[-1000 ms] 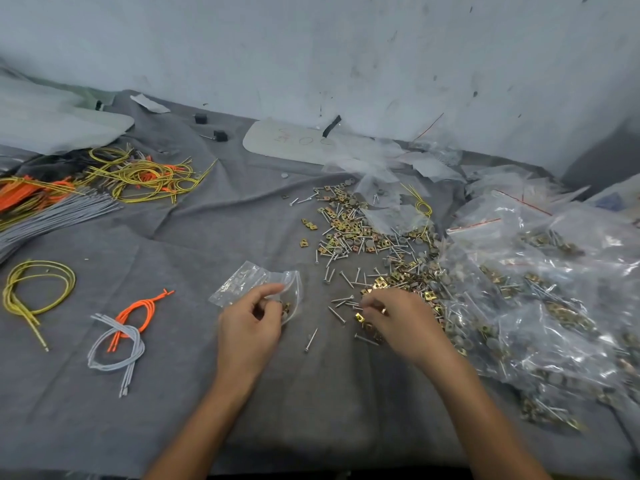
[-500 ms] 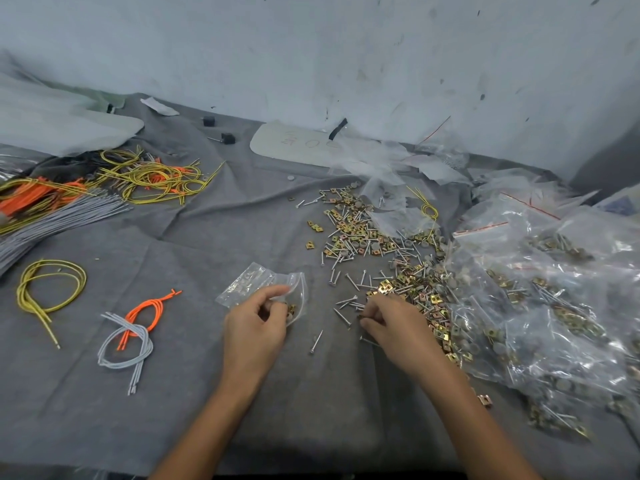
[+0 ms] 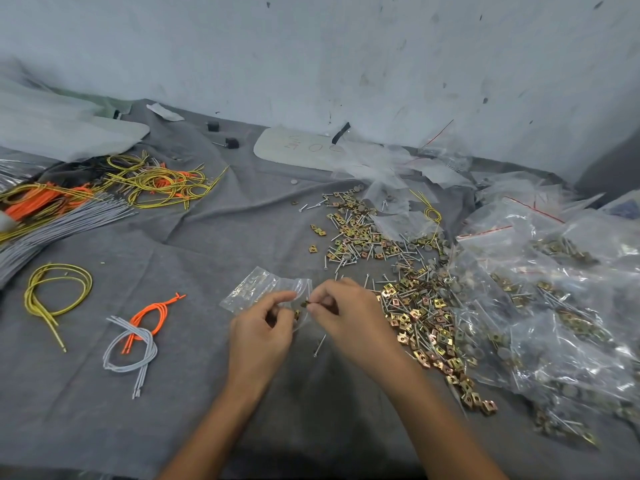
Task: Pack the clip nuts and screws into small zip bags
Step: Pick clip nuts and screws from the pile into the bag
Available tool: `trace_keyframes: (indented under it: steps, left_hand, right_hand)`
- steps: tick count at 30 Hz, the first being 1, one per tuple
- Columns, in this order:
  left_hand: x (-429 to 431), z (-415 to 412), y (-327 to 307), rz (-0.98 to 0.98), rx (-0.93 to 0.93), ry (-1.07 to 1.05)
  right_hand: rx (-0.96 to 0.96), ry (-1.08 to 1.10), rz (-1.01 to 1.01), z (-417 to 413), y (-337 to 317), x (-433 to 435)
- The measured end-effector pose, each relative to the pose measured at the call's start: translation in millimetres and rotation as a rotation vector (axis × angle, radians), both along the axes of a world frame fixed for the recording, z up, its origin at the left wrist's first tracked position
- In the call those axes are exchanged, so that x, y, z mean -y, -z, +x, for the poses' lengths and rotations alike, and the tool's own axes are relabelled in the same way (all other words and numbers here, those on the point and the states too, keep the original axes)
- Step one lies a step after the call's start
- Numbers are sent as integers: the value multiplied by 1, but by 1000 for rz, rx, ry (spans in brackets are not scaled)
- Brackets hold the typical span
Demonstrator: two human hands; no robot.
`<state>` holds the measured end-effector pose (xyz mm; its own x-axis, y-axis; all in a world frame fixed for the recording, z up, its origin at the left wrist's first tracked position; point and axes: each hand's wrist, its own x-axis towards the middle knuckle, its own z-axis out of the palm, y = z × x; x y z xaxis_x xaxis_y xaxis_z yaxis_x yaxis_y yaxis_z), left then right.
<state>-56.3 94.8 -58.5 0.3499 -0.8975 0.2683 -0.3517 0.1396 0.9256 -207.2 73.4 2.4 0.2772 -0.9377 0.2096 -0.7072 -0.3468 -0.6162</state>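
While the yellow cord (image 3: 55, 289), the orange cord (image 3: 156, 311) and the grey cord (image 3: 130, 344) lie coiled at the left of the wrinkled grey cloth (image 3: 207, 237), I watch the middle, where the small zip bag (image 3: 254, 287) lies flat. It is thin, clear, crinkly film, its long axis running from far left to near right and its mouth turned right. I have the left hand (image 3: 261, 332) on the bag's near right end, thumb and fingers curled and pinching the mouth open, with a few brassy pieces showing through the film there. Touching that mouth from the right, the right hand (image 3: 346, 313) pinches what looks like one clip nut (image 3: 304, 303), small, squarish and gold-toned. My judgement is that the next move is a short push leftward along the bag's axis. A lone screw (image 3: 319, 345), slim and silvery, lies just near of the hands. Right of them spreads the loose pile (image 3: 415, 306) of nuts and screws, then the heap of filled bags (image 3: 554, 306).
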Motion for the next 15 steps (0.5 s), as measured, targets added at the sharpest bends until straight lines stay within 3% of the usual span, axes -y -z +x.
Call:
trace_keyframes:
  steps: [4,9,15]
  left_hand:
    - [0,1,0,-6,1,3]
    - [2,3,3,-2,-23,-17]
    - [3,2,6,-11,-37,-4]
  right_hand:
    - [-80,-31,-38,12,6,0]
    - [35,24,72,-24,7,-14]
    - [545,177,369,-83,-3,-35]
